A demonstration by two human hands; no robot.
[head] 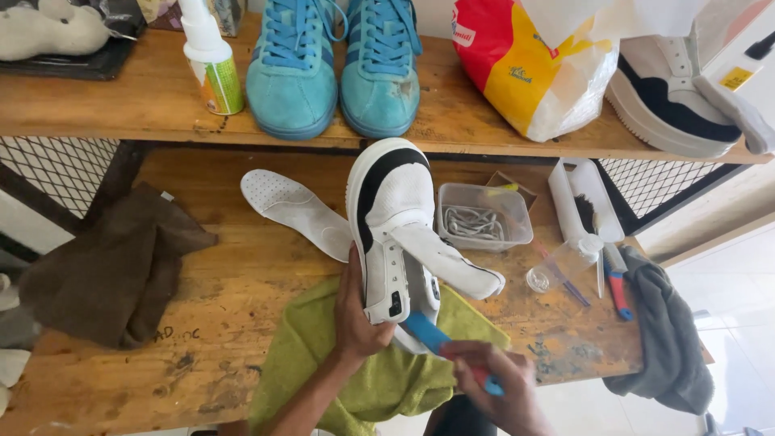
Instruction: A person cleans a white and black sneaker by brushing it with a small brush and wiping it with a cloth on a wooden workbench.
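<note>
Working end of the blue-handled tool [436, 337] is hidden behind the white lace-less sneaker with a black band [393, 230], so its type is unclear. Left hand [359, 315] is wrapped around the sneaker's heel, holding it above the wooden bench [202, 339]. Right hand [496, 383] is closed on the tool handle, just below the shoe. Green cloth [379, 375] underneath; white insole [295, 208] and clear plastic tub of laces [482, 215] beside.
</note>
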